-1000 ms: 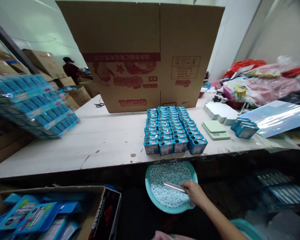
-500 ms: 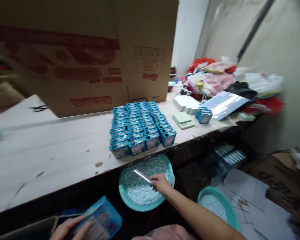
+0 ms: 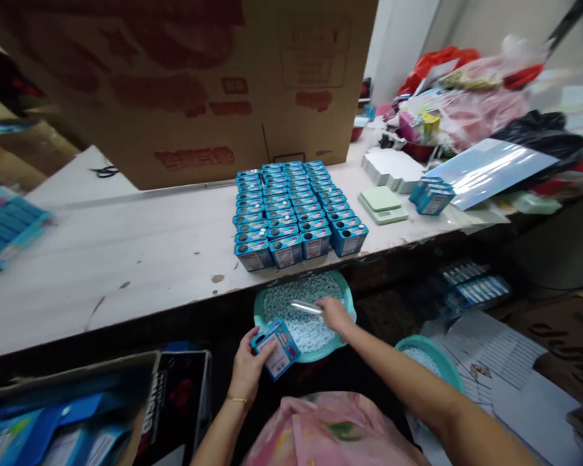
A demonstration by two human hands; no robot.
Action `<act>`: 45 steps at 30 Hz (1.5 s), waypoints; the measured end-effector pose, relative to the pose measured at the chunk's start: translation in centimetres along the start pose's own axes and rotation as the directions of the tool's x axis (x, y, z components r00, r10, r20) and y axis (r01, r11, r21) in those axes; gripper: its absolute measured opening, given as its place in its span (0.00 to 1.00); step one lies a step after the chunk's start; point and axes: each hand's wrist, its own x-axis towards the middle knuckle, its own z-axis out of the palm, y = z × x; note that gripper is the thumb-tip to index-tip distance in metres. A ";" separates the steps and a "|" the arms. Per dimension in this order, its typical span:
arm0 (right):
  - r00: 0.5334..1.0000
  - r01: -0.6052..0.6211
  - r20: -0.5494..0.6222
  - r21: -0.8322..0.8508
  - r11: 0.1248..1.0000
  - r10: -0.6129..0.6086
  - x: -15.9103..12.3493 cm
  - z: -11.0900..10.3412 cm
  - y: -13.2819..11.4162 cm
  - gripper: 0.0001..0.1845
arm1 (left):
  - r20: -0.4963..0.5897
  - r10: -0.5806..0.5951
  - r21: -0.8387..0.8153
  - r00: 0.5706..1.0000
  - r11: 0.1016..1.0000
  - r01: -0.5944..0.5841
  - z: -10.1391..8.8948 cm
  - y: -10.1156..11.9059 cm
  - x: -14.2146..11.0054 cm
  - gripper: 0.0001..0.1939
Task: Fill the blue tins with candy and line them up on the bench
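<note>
Blue rectangular tin is clasped by left hand with curled fingers; slim metal scoop is pinched by right hand over mint-filled teal basin; blue tin rows stand on table.

Flat, even indoor light, deep shadow below the workbench, wide-angle bowing and blur toward the edges.

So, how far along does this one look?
Looks done: a block of blue tins stands in rows on the bench. In hand: the left hand grips one more tin, and the right hand holds a slim metal scoop over a teal basin. Left: the basin's pale pellets remain plentiful, and a carton holds more blue packs.
</note>
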 end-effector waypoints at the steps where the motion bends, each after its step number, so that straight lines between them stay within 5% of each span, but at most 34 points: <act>1: 1.000 -0.002 0.003 -0.066 0.998 0.002 0.5 -0.9 0.9 0.16 | -0.020 0.016 0.018 1.000 1.000 -0.016 -1.2 0.2 0.0 0.30; 4: 1.000 -0.014 -0.001 -0.234 0.972 0.014 1.8 -1.9 2.7 0.14 | -0.048 0.020 0.016 0.999 1.000 -0.019 -4.1 0.9 -0.4 0.26; 7: 0.999 -0.039 -0.006 -0.322 0.946 0.039 2.4 0.5 3.0 0.15 | -0.103 0.011 -0.050 0.995 0.999 -0.016 -5.8 1.3 -0.9 0.25; 12: 0.994 -0.092 0.019 -0.322 0.942 0.104 3.8 7.1 1.6 0.19 | -0.177 -0.017 -0.129 0.984 0.992 -0.006 -5.9 0.9 -0.8 0.26; 16: 0.994 -0.028 0.094 -0.243 0.970 0.053 4.6 8.5 1.0 0.19 | -0.160 0.023 -0.069 0.987 0.997 -0.034 -5.1 1.3 -0.1 0.25; 20: 0.987 0.064 0.155 -0.165 0.984 -0.039 4.6 5.9 1.3 0.16 | -0.122 0.146 0.097 0.982 0.986 -0.134 -4.1 2.3 0.9 0.24; 24: 0.982 0.158 0.128 -0.129 0.979 -0.142 3.6 1.0 1.2 0.16 | -0.042 0.285 0.270 0.958 0.926 -0.263 -2.7 2.9 2.1 0.23; 31: 0.958 0.284 0.110 -0.220 0.933 -0.266 1.2 -6.4 -1.8 0.17 | 0.123 0.372 0.423 0.920 0.819 -0.388 1.3 2.5 3.8 0.19; 35: 0.949 0.304 0.200 -0.372 0.877 -0.244 0.3 -7.5 -4.3 0.17 | 0.202 0.393 0.517 0.897 0.735 -0.438 3.2 2.4 4.1 0.17; 39: 0.949 0.308 0.251 -0.612 0.729 -0.190 -0.9 -7.6 -7.4 0.15 | 0.263 0.384 0.584 0.885 0.667 -0.463 4.2 2.2 4.1 0.17; 45: 0.916 0.400 0.288 -0.719 0.568 -0.280 -1.9 -7.1 -10.3 0.13 | 0.291 0.380 0.634 0.878 0.610 -0.475 4.3 1.7 4.2 0.16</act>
